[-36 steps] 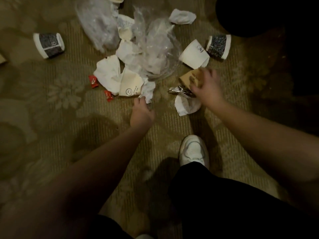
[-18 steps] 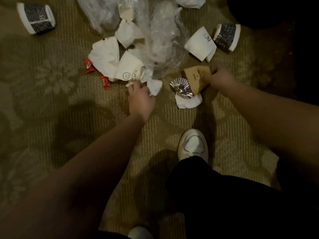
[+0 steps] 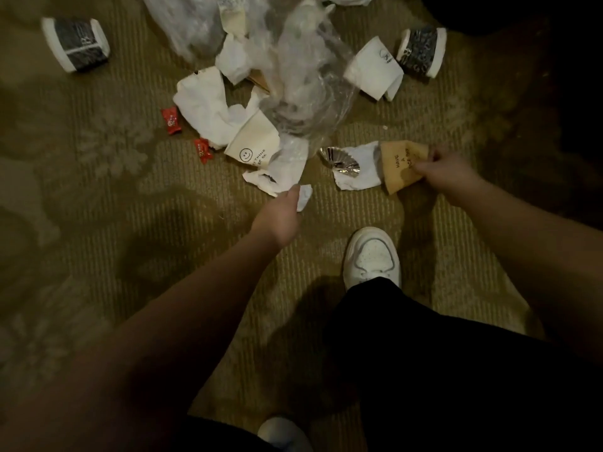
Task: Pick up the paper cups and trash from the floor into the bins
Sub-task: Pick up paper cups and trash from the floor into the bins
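My right hand [image 3: 447,172] grips a flattened brown paper cup [image 3: 399,164] printed with dark letters, just off the carpet. My left hand [image 3: 280,216] is closed on a crumpled white tissue [image 3: 304,199]. Beyond it lie a cream smiley-face cup [image 3: 253,143] on its side, crumpled white paper [image 3: 204,102] and clear plastic wrap [image 3: 306,76]. A silver foil liner [image 3: 341,161] rests on a white napkin [image 3: 362,171]. A white cup [image 3: 372,68] and a dark patterned cup [image 3: 421,50] lie at the right; another dark cup [image 3: 76,44] is far left.
Two red candy wrappers [image 3: 171,120] [image 3: 203,151] lie left of the pile on the patterned beige carpet [image 3: 98,197]. My white shoe [image 3: 372,256] and black trouser leg stand below the trash. A dark shape fills the upper right corner. No bin is in view.
My right hand has pulled the brown cup rightward off the foil liner and napkin. My left hand has drawn back toward me with the white tissue. The view shifted slightly.
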